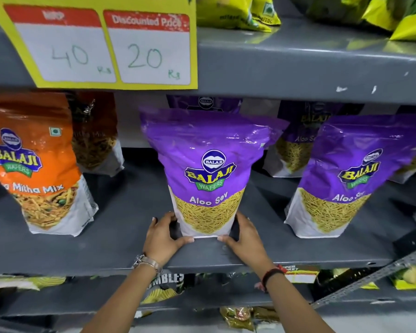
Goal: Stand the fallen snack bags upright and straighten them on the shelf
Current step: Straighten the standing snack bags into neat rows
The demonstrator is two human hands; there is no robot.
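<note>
A purple Aloo Sev bag point(209, 164) stands upright in the middle of the grey shelf point(120, 227). My left hand point(163, 236) cups its lower left corner and my right hand point(243, 239) cups its lower right corner, thumbs touching the white bottom edge. A second purple Aloo Sev bag point(346, 179) stands to the right, leaning slightly left. At the left an orange Mitha Mix bag point(36, 164) stands, leaning slightly. More bags of both kinds stand behind them, partly hidden.
A yellow price sign point(106, 42) hangs from the shelf above. Yellow-green bags point(235, 13) sit on that upper shelf. Below, the lower shelf holds more snack packs point(163, 287). A perforated metal upright point(375, 275) crosses the lower right.
</note>
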